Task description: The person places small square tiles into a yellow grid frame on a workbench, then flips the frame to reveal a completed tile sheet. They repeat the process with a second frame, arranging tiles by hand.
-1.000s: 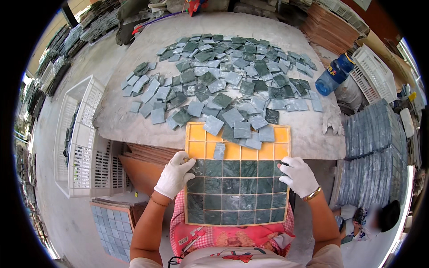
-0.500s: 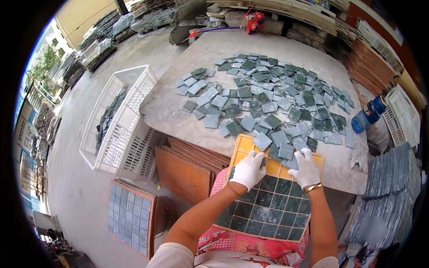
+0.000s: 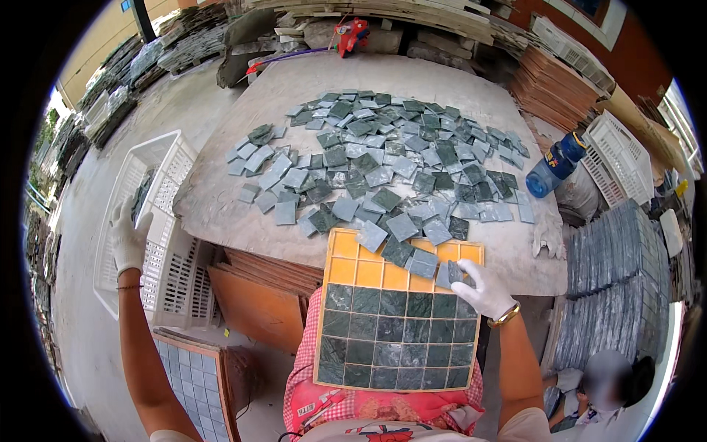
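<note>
My left hand (image 3: 129,239), in a white glove, is held over the near side of a white plastic crate (image 3: 168,166), fingers spread and nothing visible in them. My right hand (image 3: 484,291), also gloved, pinches a small grey-green stone tile (image 3: 454,272) at the right of a yellow grid tray (image 3: 353,271). The tray leans between my lap and the table edge. Its lower rows hold dark green square tiles (image 3: 390,328); yellow cells show above. A few loose tiles (image 3: 399,252) overlap the tray's upper part.
A wide pile of loose square tiles (image 3: 368,158) covers the middle of the stone-topped table (image 3: 250,81). A blue bottle (image 3: 552,168) stands at its right. Brown boards (image 3: 258,291) and a tile-filled panel (image 3: 195,376) stand low left; stacked tile sheets (image 3: 607,287) and another person (image 3: 596,390) are right.
My left hand has left the tray and swung far left to the crate. My right hand stays at the tray's right side with a tile. The whole view has shifted right.
</note>
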Tool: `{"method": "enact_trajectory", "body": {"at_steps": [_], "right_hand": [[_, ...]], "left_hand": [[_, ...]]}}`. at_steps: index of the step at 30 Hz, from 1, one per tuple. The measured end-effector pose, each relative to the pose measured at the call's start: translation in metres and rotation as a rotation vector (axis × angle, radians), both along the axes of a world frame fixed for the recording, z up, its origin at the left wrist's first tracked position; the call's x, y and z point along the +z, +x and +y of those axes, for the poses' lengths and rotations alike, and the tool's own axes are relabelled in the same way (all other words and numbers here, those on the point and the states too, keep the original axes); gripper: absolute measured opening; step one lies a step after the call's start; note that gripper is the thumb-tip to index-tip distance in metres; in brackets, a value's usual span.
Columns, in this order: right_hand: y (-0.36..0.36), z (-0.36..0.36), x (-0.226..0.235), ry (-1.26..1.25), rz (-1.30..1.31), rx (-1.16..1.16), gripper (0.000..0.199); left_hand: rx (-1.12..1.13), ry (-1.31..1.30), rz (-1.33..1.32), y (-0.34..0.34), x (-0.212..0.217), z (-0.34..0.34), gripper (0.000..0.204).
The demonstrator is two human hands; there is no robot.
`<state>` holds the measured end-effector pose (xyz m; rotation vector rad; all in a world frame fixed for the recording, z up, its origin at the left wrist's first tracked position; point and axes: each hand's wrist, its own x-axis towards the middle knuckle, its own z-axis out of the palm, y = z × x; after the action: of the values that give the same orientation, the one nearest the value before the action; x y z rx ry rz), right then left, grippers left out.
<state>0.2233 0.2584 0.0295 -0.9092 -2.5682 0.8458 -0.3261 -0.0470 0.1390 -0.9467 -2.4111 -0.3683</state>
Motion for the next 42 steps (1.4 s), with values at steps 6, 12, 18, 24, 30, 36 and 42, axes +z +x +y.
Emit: {"method": "enact_trajectory", "body": {"at_steps": [6, 12, 18, 24, 30, 36, 42], "right_hand": [[0.006, 0.017, 0.004, -0.26, -0.081, -0.213, 0.028], [0.026, 0.032, -0.019, -0.112, 0.131, -0.267, 0.022], [0.026, 0.034, -0.025, -0.12, 0.04, -0.249, 0.024], [0.032, 0.023, -0.023, 0.114, -0.189, -0.091, 0.048], [0.035, 0.015, -0.016, 0.189, -0.194, -0.097, 0.051], [0.046, 0.018, -0.005, -0.004, -0.256, -0.063, 0.051], [0.045, 0.012, -0.014, 0.129, -0.242, -0.02, 0.046]], "left_hand": [[-0.925, -0.011, -0.308, 0.228, -0.095, 0.145, 0.031], [-1.152, -0.121, -0.318, 0.334, -0.134, 0.214, 0.049], [-1.077, -0.276, -0.404, 0.335, -0.14, 0.233, 0.051], [-1.005, -0.127, -0.552, 0.328, -0.126, 0.197, 0.058], [-0.826, -0.166, -0.53, 0.277, -0.13, 0.146, 0.061], [-0.81, -0.233, -0.688, 0.231, -0.141, 0.13, 0.061], [-0.786, -0.186, -0.929, 0.231, -0.149, 0.128, 0.059]]}}
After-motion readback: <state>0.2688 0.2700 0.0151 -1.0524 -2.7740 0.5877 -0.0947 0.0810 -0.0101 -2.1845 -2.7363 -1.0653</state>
